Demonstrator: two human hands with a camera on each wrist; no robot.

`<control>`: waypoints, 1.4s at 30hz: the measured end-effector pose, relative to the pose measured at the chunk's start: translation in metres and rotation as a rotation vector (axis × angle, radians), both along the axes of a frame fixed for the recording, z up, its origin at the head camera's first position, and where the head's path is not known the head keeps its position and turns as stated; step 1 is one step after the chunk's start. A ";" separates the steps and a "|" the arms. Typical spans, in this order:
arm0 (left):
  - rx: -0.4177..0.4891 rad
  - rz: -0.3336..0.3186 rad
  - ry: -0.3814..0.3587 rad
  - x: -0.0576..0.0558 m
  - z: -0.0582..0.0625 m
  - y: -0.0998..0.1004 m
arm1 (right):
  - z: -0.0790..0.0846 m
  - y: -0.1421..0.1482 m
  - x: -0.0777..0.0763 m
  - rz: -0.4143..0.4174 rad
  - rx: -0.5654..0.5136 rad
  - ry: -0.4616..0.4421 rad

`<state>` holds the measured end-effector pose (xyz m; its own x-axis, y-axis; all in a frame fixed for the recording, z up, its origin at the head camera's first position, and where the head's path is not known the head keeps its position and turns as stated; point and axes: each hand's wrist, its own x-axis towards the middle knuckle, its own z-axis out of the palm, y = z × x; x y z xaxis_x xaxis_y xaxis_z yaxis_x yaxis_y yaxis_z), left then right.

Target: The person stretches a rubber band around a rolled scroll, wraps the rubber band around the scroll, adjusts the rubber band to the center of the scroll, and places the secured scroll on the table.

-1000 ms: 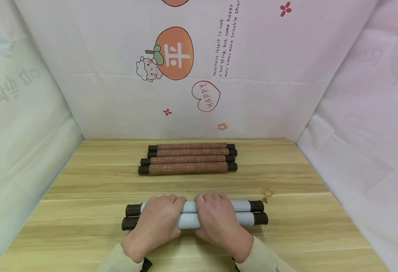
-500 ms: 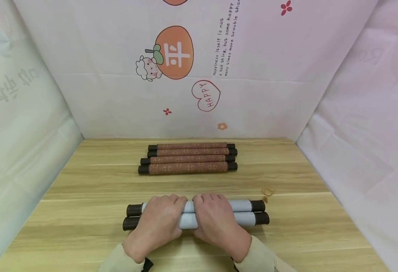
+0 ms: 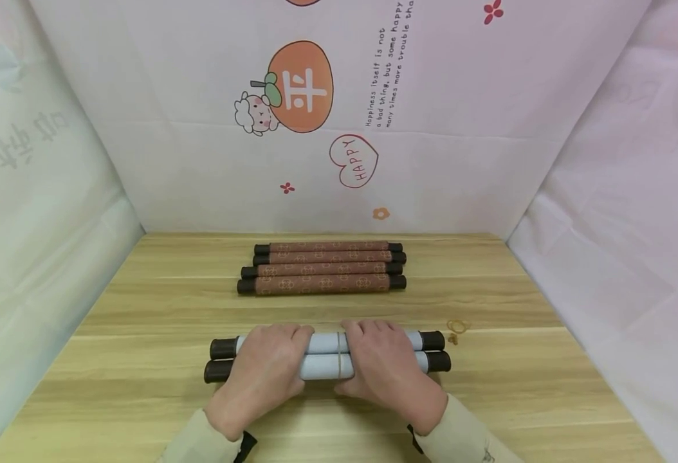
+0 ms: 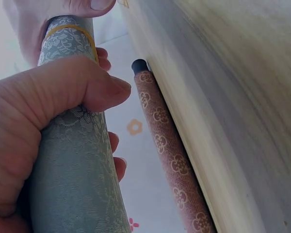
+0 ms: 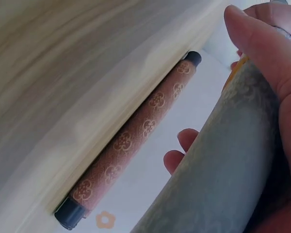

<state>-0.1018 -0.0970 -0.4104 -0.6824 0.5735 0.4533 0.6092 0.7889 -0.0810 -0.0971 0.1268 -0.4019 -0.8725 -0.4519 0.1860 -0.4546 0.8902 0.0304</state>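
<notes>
Two rolled scrolls (image 3: 318, 367) in pale blue-grey patterned cloth, with dark end knobs, lie side by side over the near part of the table. My left hand (image 3: 267, 365) grips the pair left of the middle, fingers over the far side and thumb on the near side. To the right of the middle my right hand (image 3: 386, 366) holds them the same way. Between the hands a thin rubber band (image 3: 339, 357) circles both scrolls. In the left wrist view the thumb (image 4: 104, 92) presses on the patterned cloth, and the band shows yellow beyond it.
Several reddish-brown scrolls (image 3: 321, 283) with gold flower patterns and black knobs lie in a row farther back on the wooden table (image 3: 159, 308). Loose rubber bands (image 3: 457, 326) lie to the right. White printed cloth walls (image 3: 211, 180) stand at the back and both sides.
My right hand has moved right along the blue-grey scrolls, exposing the rubber band between the hands. The pair has shifted slightly left and away from me. The brown scrolls stay put.
</notes>
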 end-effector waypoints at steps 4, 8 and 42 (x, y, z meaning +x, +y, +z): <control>0.003 0.016 0.005 0.000 0.000 0.000 | -0.001 0.005 -0.002 0.015 -0.008 0.063; 0.004 0.034 -0.014 0.000 -0.001 0.001 | -0.003 0.005 -0.003 0.022 0.010 0.094; -0.011 0.059 0.007 0.007 -0.006 0.009 | -0.001 -0.001 -0.001 0.021 0.017 -0.056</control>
<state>-0.0948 -0.0880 -0.4159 -0.7123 0.5370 0.4519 0.5606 0.8227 -0.0940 -0.0979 0.1261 -0.4032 -0.8716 -0.4729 0.1295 -0.4746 0.8800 0.0193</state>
